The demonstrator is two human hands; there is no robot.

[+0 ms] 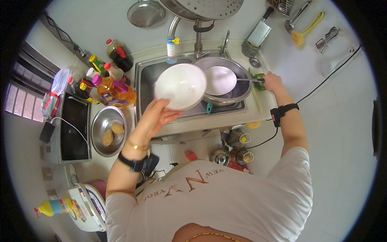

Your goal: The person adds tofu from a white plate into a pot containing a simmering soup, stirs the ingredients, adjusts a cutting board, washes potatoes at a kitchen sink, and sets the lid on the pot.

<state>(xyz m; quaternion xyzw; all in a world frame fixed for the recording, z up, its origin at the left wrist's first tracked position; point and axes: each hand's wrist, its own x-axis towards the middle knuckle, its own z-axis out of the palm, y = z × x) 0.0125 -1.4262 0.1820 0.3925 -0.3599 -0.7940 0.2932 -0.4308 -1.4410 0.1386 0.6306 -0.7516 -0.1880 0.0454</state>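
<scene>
My left hand (155, 116) grips the rim of a white bowl (181, 86), tilted above the sink so its inside faces up. Beside it, a large stainless steel basin (245, 92) sits across the right part of the sink, and another white bowl (220, 80) rests in it. My right hand (273, 82) is closed around the dark end of a slim metal utensil (249, 80), which reaches over the basin's rim; its far end and exact kind cannot be made out. Green vegetable stalks (256, 98) lie on the counter under that hand.
A steel bowl with two potatoes (112, 133) stands at left, near several bottles (112, 90). The faucet (173, 30) and a perforated steel pan (208, 10) are above the sink (145, 87). A cleaver (259, 32) stands at the back right. A cable (326, 75) crosses the right side.
</scene>
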